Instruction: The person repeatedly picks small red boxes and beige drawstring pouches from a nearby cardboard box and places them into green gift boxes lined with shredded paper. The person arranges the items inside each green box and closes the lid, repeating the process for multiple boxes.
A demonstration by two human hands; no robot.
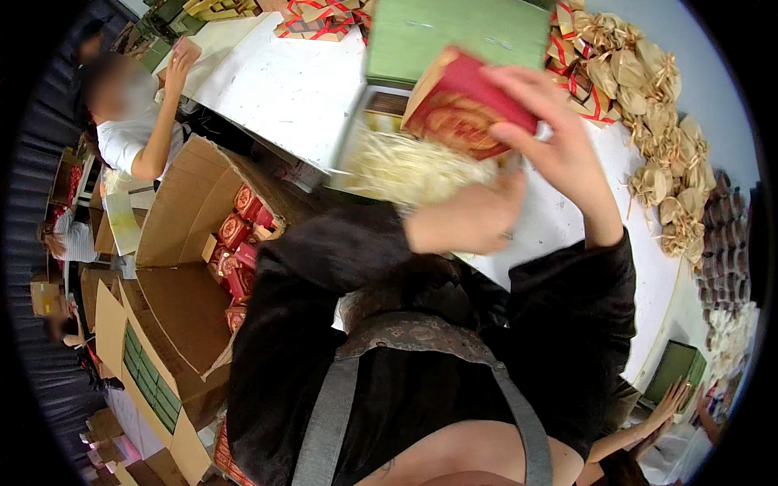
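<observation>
My right hand point(547, 115) holds a red gift box point(468, 106) with a gold printed design, tilted above an open green box point(459, 36). The green box's lid stands raised at the back. Pale shredded filler point(413, 167) lies in the green box, beside a dark striped insert or item point(389, 103) at its back left. My left hand point(468, 219), blurred by motion, is below the red box at the near right part of the filler. Its fingertips are partly hidden, and whether they grip anything cannot be told.
Left of me, an open cardboard carton point(182, 243) holds several red boxes point(234, 231). Ribboned boxes point(322, 21) and tied beige fabric pouches point(656, 121) line the white table point(285, 85). A co-worker point(130, 130) is at the left; another person's hands point(668, 401) touch a green box point(674, 370) at lower right.
</observation>
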